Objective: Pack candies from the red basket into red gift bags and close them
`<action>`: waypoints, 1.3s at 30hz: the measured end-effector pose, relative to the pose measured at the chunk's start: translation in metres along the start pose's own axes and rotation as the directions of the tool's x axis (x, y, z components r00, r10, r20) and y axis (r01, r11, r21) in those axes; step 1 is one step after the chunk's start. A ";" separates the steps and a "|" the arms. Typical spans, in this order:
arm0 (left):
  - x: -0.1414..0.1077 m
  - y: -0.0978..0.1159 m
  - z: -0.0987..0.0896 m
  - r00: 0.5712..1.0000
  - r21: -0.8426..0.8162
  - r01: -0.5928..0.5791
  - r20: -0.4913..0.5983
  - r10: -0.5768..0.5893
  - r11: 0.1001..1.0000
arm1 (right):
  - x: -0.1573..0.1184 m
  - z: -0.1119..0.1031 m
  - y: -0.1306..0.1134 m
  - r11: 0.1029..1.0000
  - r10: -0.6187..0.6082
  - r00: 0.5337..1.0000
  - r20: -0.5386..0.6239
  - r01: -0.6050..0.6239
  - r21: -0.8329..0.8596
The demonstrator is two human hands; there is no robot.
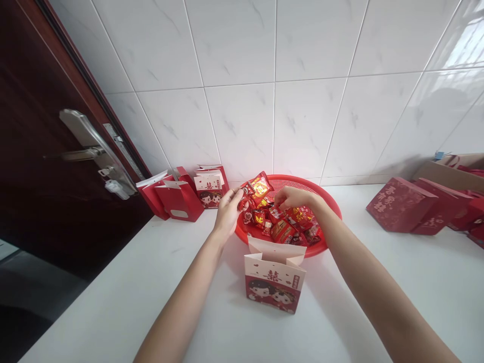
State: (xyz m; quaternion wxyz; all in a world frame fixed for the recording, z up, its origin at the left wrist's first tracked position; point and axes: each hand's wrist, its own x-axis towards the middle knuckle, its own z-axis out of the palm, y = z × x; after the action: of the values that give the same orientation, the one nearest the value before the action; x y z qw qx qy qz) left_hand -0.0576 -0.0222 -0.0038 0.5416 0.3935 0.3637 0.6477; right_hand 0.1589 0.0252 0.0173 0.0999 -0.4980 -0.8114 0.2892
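Note:
A red plastic basket (333, 209) with a perforated wall holds many wrapped candies (283, 231) in red and gold. My left hand (228, 212) is at the basket's left rim, its fingers closed on red candy packets (260, 187). Inside the basket, my right hand (293, 198) reaches down with bent fingers among the candies; its fingertips are partly hidden, so what they pinch cannot be made out. In front of the basket stands an upright paper gift bag (274, 287), its top open, printed with two cartoon figures.
Several red and white gift bags (183, 201) stand by the wall at the left. On the right, dark red boxes (401, 204) lean beside a cardboard box (449, 174) with red items. A brown door (45, 151) with a metal handle borders the white table (151, 282).

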 end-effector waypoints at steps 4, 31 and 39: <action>0.000 0.000 -0.001 1.000 0.008 -0.004 0.016 0.004 1.000 | 0.008 0.015 -0.007 0.976 0.056 0.998 0.015 -0.052 -0.212; -0.004 0.002 0.001 0.999 0.010 -0.019 0.033 0.018 1.000 | 0.024 0.051 -0.032 0.883 -0.019 1.000 0.009 0.021 -0.469; -0.004 0.002 0.000 0.998 -0.018 -0.025 0.048 0.026 1.000 | 0.021 0.027 -0.015 0.989 -0.080 0.997 -0.015 0.078 -0.123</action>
State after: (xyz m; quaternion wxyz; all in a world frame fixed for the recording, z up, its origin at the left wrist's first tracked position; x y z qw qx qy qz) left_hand -0.0580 -0.0265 -0.0024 0.5454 0.4090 0.3395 0.6481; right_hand 0.1246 0.0284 0.0012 0.0884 -0.4735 -0.8456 0.2300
